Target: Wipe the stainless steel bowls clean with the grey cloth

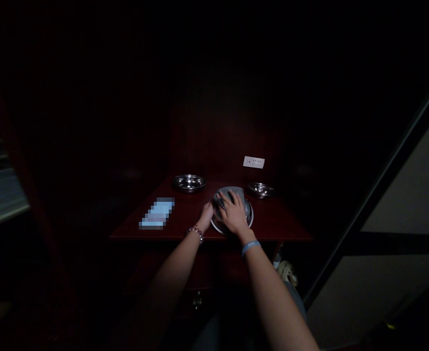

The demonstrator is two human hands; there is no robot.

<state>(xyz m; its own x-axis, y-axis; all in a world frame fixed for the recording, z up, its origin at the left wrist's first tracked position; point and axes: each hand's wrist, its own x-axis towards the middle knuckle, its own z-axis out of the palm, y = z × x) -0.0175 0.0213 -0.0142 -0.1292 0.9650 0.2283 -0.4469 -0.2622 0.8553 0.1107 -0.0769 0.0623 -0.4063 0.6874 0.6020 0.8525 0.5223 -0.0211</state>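
A shiny metal bowl [250,217] with a pale rim is tilted up near the table's front edge. My left hand [206,217] grips its left side, thumb on top and the other fingers hidden. My right hand [234,214] lies over the bowl with its fingers spread, pressed on a grey cloth [232,189]. The cloth spreads past the fingertips and covers much of the bowl. Whether any of it is pinched under the palm is hidden.
A wide metal bowl [189,183] sits at the back left of the dark red table [273,224]. Another metal bowl [261,190] stands at the back right. A blurred-out light blue patch [158,213] lies at the left. There is a white socket panel [253,162] on the back wall.
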